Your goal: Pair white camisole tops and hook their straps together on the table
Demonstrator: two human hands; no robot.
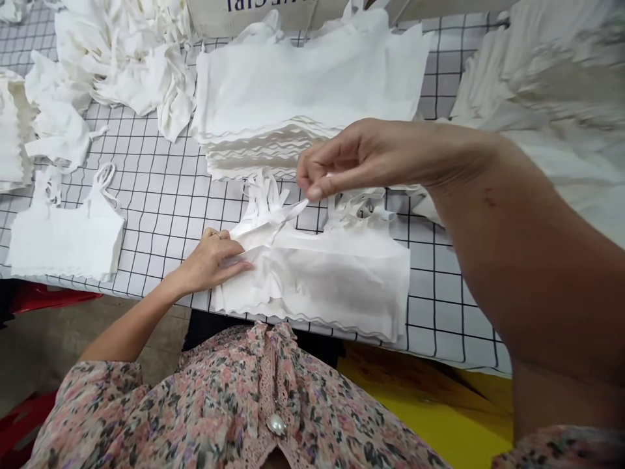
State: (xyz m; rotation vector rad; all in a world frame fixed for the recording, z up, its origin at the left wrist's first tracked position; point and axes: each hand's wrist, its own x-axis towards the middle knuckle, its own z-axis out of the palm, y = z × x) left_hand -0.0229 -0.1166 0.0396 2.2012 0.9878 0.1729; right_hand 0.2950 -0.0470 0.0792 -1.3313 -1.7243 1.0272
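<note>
A stack of white camisole tops (332, 280) lies in front of me at the table's near edge, scalloped hems toward me and straps away. My left hand (212, 259) is closed on the left side of the uppermost top, its thumb over the fabric and some fingertips hidden in the folds. Above the stack, my right hand (334, 163) pinches the end of a thin white strap (293, 212), which is drawn up taut at a slant. The cloth is creased and partly turned over near my left fingers.
Behind it lies a thicker pile of white tops (312, 78). A smaller stack (68, 241) is at left, with a crumpled white heap (122, 52) beyond. More white fabric (551, 111) is piled at right. The table has a checked cloth (151, 208); something yellow (439, 417) is below.
</note>
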